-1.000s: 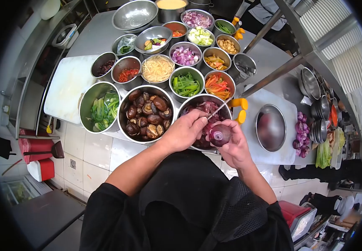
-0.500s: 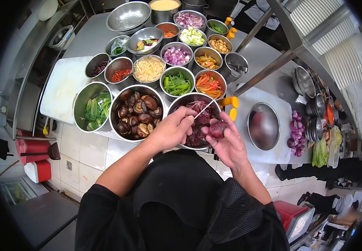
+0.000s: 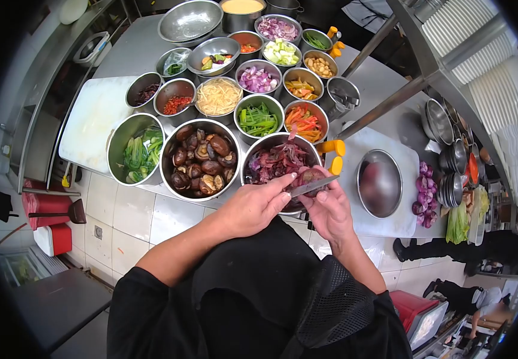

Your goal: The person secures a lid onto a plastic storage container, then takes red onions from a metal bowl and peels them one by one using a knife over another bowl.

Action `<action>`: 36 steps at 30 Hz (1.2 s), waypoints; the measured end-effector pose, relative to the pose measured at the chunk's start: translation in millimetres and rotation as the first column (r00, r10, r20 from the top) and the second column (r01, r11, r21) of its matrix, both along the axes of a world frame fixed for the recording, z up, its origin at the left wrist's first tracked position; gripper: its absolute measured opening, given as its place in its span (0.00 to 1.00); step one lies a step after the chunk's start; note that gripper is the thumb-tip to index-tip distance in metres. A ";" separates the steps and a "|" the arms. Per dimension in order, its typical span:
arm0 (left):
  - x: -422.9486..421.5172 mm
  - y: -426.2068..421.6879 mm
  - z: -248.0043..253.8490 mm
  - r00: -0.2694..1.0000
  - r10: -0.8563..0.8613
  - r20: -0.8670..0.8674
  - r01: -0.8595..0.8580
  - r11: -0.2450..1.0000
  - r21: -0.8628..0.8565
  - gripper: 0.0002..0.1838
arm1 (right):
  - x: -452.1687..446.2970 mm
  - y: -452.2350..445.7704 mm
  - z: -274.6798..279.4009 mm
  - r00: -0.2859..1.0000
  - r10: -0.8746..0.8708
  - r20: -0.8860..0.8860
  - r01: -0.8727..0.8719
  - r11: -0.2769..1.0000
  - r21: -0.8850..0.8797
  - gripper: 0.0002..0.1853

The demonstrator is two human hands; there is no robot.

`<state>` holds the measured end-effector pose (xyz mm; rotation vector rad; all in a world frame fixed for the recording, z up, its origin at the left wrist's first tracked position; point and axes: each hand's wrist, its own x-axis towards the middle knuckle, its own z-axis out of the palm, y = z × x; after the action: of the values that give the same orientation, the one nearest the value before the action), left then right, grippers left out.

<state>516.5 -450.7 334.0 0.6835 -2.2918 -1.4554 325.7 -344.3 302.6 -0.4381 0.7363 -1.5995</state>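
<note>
My left hand is closed around a small knife, its blade pointing right and lying across a red onion. That onion sits in the fingers of my right hand, which cups it from below and the right. Both hands are over the near rim of a steel pot full of dark red onion skins. The knife handle is hidden in my left hand. To the pot's left stands another pot holding brown mushrooms.
Several steel containers of cut vegetables crowd the steel table. A steel bowl rests on the right white cutting board, beside peeled red onions. Yellow handles stick out near the skin pot. A shelf post slants across the right.
The knife has swung from pointing up and right to lying across the onion. My left hand has moved closer to the right hand. A strip of skin now stands up in the pot.
</note>
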 end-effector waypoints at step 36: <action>-4.0 -13.7 4.6 0.998 -0.002 0.057 -0.006 0.991 0.137 0.29 | 5.8 -1.2 -5.3 0.996 -0.037 -0.085 0.046 0.992 0.114 0.29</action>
<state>512.5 -464.5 338.6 0.7751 -2.2475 -1.6246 331.5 -345.4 297.2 -0.4086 0.9011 -1.5755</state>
